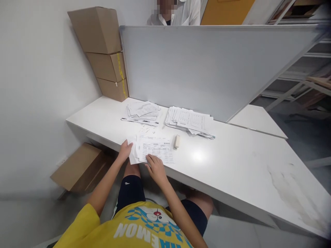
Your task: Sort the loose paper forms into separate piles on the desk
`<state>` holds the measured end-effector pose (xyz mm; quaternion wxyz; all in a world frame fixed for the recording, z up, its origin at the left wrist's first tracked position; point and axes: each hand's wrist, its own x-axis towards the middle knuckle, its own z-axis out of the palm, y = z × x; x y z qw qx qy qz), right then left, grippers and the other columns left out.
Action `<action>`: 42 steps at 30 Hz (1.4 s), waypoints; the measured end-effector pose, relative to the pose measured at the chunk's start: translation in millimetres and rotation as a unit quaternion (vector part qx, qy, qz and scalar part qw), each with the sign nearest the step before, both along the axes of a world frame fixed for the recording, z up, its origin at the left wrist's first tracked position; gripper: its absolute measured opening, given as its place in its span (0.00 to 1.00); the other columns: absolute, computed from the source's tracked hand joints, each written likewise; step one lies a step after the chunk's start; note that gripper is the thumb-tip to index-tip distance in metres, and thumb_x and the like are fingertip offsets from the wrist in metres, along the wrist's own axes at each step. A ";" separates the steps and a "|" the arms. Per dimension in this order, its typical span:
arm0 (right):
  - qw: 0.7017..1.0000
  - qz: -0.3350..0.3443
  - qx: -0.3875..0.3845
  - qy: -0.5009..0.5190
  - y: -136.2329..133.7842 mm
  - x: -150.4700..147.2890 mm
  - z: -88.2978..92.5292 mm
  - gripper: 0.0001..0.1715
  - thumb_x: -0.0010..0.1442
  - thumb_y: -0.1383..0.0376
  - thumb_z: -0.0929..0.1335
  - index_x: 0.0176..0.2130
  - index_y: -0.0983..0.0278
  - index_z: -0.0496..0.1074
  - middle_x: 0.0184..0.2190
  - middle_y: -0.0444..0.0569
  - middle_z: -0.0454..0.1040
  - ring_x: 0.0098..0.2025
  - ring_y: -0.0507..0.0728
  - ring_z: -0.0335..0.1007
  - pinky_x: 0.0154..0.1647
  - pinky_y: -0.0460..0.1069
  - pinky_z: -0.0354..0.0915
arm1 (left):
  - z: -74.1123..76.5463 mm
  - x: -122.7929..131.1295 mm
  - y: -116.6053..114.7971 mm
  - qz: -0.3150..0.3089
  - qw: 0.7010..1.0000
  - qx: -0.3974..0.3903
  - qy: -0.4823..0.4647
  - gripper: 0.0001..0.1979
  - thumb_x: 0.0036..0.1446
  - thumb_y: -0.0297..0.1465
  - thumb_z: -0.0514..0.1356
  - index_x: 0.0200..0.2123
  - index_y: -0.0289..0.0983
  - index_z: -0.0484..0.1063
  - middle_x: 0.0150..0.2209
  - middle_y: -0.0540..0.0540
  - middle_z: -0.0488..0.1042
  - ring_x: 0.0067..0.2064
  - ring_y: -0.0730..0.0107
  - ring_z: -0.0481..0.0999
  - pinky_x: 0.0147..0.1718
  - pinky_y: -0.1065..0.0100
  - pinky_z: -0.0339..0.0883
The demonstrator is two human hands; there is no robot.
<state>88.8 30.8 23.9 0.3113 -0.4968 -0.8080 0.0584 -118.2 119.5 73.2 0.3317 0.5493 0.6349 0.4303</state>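
Note:
A small set of printed sheets [155,148] lies at the near edge of the white table [232,158]. My left hand [125,150] grips the sheets' left edge with its fingers curled over it. My right hand [155,167] rests on the sheets' near edge, fingers bent and pressing on the paper. A small white stapler [177,141] lies just right of the sheets. Two loose stacks of paper sit farther back, the left paper stack [142,112] and the right paper stack [190,120].
A grey partition board [207,65] stands along the table's far side, with a person in white behind it. Three cardboard boxes [103,51] are stacked at the far left corner. Another cardboard box [80,168] lies on the floor under the table's left end.

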 end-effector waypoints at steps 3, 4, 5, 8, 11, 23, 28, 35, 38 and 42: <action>1.000 -0.016 0.026 -0.003 -0.2 11.0 -2.7 0.22 0.68 0.64 0.61 0.60 0.64 0.67 0.59 0.58 0.69 0.61 0.63 0.63 0.58 0.59 0.63 | 12.1 -14.1 26.2 0.040 0.992 -0.015 0.121 0.18 0.58 0.39 0.56 0.47 0.35 0.72 0.45 0.35 0.77 0.52 0.44 0.74 0.54 0.49 0.65; 0.999 -0.019 0.043 -0.004 -0.4 17.8 -4.0 0.22 0.69 0.65 0.61 0.60 0.64 0.67 0.61 0.58 0.67 0.63 0.63 0.61 0.59 0.60 0.62 | 16.5 -18.8 34.9 0.037 0.988 -0.022 0.145 0.20 0.59 0.38 0.56 0.50 0.33 0.71 0.47 0.33 0.76 0.53 0.42 0.73 0.55 0.48 0.63; 0.998 -0.023 0.060 -0.005 -0.6 26.1 -5.6 0.22 0.69 0.66 0.60 0.59 0.65 0.67 0.62 0.58 0.66 0.64 0.63 0.59 0.61 0.60 0.60 | 20.7 -22.6 42.7 0.028 0.984 -0.029 0.172 0.23 0.59 0.37 0.56 0.54 0.31 0.68 0.50 0.30 0.75 0.55 0.40 0.71 0.56 0.46 0.62; 0.994 -0.056 0.095 0.000 -2.0 55.7 -11.7 0.20 0.69 0.67 0.59 0.57 0.66 0.69 0.60 0.58 0.68 0.64 0.62 0.60 0.63 0.61 0.58 | 27.7 -24.9 56.0 0.017 0.952 -0.021 0.304 0.34 0.60 0.35 0.55 0.65 0.24 0.53 0.61 0.24 0.64 0.64 0.37 0.61 0.59 0.45 0.57; 0.989 -0.121 0.085 -0.003 -6.6 79.3 -17.2 0.20 0.69 0.63 0.60 0.55 0.67 0.71 0.57 0.61 0.71 0.61 0.64 0.63 0.60 0.61 0.61 | 22.0 -10.6 51.2 -0.011 0.916 0.036 0.400 0.33 0.61 0.36 0.54 0.66 0.26 0.53 0.67 0.27 0.56 0.68 0.40 0.53 0.63 0.45 0.51; 0.991 -0.104 0.032 -0.079 -17.7 83.9 -10.5 0.26 0.69 0.68 0.58 0.63 0.60 0.65 0.64 0.54 0.64 0.64 0.63 0.61 0.61 0.60 0.57 | -11.3 57.0 42.6 -0.186 0.926 -0.006 0.330 0.33 0.63 0.45 0.51 0.66 0.32 0.56 0.70 0.31 0.50 0.72 0.45 0.43 0.67 0.43 0.34; 0.993 -0.086 0.029 -0.071 -18.4 87.1 -11.0 0.28 0.66 0.72 0.59 0.63 0.59 0.65 0.64 0.53 0.65 0.64 0.61 0.62 0.61 0.60 0.57 | -6.4 47.1 57.8 -0.215 0.945 0.013 0.246 0.36 0.59 0.44 0.58 0.67 0.36 0.57 0.68 0.37 0.56 0.71 0.49 0.50 0.68 0.50 0.40; 0.995 -0.075 0.024 -0.065 -19.5 89.0 -10.3 0.28 0.66 0.73 0.58 0.62 0.59 0.67 0.62 0.51 0.67 0.64 0.60 0.62 0.62 0.60 0.55 | 1.2 38.7 42.2 -0.253 0.967 0.008 0.000 0.44 0.54 0.46 0.62 0.69 0.36 0.52 0.64 0.37 0.65 0.64 0.49 0.65 0.60 0.57 0.63; 0.995 -0.073 0.014 -0.060 -20.2 89.2 -8.8 0.28 0.66 0.73 0.58 0.62 0.59 0.67 0.62 0.51 0.67 0.64 0.60 0.61 0.62 0.61 0.55 | 5.1 41.8 31.3 -0.211 0.971 0.030 -0.107 0.54 0.52 0.48 0.64 0.72 0.36 0.38 0.65 0.35 0.63 0.65 0.50 0.64 0.58 0.58 0.65; 0.998 -0.066 -0.018 0.005 -19.4 87.5 -3.7 0.27 0.65 0.73 0.58 0.60 0.58 0.69 0.61 0.51 0.69 0.64 0.60 0.61 0.64 0.62 0.54 | 9.3 51.7 22.2 -0.193 0.955 -0.032 -0.223 0.55 0.46 0.45 0.69 0.70 0.35 0.44 0.62 0.33 0.68 0.61 0.48 0.69 0.55 0.54 0.68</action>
